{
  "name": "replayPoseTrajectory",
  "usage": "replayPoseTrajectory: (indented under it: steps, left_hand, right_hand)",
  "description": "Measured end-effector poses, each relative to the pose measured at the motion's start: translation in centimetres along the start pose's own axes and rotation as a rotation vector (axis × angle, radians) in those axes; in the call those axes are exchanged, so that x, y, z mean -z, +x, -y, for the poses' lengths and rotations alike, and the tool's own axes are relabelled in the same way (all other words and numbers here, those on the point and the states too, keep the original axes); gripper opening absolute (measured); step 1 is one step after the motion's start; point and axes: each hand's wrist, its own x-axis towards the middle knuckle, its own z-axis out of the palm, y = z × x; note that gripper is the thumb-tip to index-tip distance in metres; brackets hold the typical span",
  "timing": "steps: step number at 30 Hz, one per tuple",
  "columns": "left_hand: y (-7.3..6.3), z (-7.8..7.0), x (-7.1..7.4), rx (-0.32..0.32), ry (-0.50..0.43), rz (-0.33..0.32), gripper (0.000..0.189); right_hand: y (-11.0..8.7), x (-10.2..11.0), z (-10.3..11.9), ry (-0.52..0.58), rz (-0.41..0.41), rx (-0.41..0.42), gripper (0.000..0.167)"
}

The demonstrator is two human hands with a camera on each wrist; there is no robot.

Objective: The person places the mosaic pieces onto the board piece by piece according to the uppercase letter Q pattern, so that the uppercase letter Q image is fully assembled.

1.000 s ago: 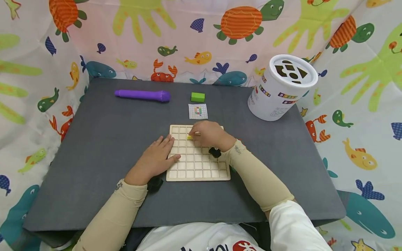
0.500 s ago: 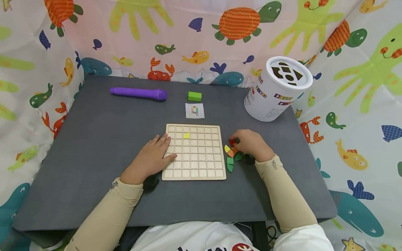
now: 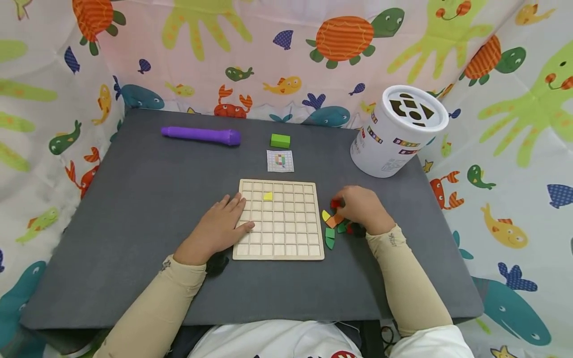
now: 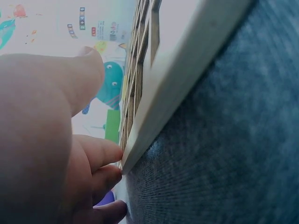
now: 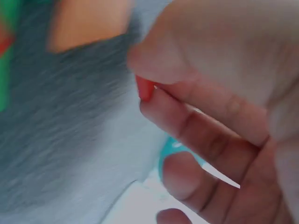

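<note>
A wooden grid board (image 3: 279,252) lies on the grey table, with one yellow square tile (image 3: 268,196) in a cell of its second row. My left hand (image 3: 218,226) rests flat along the board's left edge, fingers straight and the thumb over the lower cells. Right of the board, my right hand (image 3: 364,209) pinches a small red tile (image 5: 145,88) between thumb and fingertip, as the right wrist view shows. Below that hand lie loose tiles: a yellow piece (image 3: 326,216), an orange tile (image 3: 332,222) and several green tiles (image 3: 330,232).
Behind the board lies a small pattern card (image 3: 280,161), with a green block (image 3: 280,141) just beyond it. A purple microphone-shaped stick (image 3: 201,135) is at the back left. At the back right stands a white tub (image 3: 389,144) with shaped holes in its lid.
My right hand has moved from the board to the tiles on the right and now pinches a red one. The yellow tile it was touching stays in its cell. The left hand stays put.
</note>
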Motion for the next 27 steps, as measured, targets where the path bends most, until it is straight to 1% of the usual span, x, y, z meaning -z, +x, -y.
replayPoseTrajectory:
  steps: [3, 5, 7, 10, 14, 17, 20, 24, 27]
  left_hand:
    - [-0.1, 0.0, 0.0, 0.009, 0.009, 0.014, 0.082]
    - [-0.2, 0.0, 0.1, 0.01, 0.012, 0.013, 0.082]
    - [-0.2, 0.0, 0.1, 0.012, 0.013, 0.011, 0.082]
    - [0.0, 0.0, 0.0, 0.011, 0.012, 0.009, 0.082]
    - [0.3, 0.2, -0.5, 0.011, 0.01, 0.013, 0.083]
    - [0.2, 0.1, -0.6, 0.007, 0.006, 0.004, 0.082]
    - [0.1, -0.1, -0.3, 0.003, 0.001, -0.009, 0.082]
    - [0.2, 0.0, -0.2, 0.01, 0.0, -0.006, 0.082]
    - [0.1, 0.2, -0.2, 0.016, 0.006, -0.004, 0.083]
  right_hand:
    - [0.4, 0.3, 1.8, 0.038, -0.068, 0.028, 0.028]
    - [1.0, 0.6, 3.4, 0.066, -0.091, 0.052, 0.028]
    - [1.8, 0.7, 5.1, 0.092, -0.091, 0.076, 0.026]
    - [3.2, 0.2, 7.3, 0.098, -0.086, 0.117, 0.023]
    - [5.0, -0.8, 9.5, 0.061, -0.09, 0.158, 0.015]
    - [5.9, -1.3, 10.5, 0.041, -0.083, 0.172, 0.011]
    - [6.4, -1.6, 11.0, 0.011, -0.086, 0.195, 0.011]
    - [6.8, -1.9, 11.3, -0.03, -0.107, 0.245, 0.013]
    - [7.2, -2.3, 11.4, -0.026, -0.106, 0.29, 0.014]
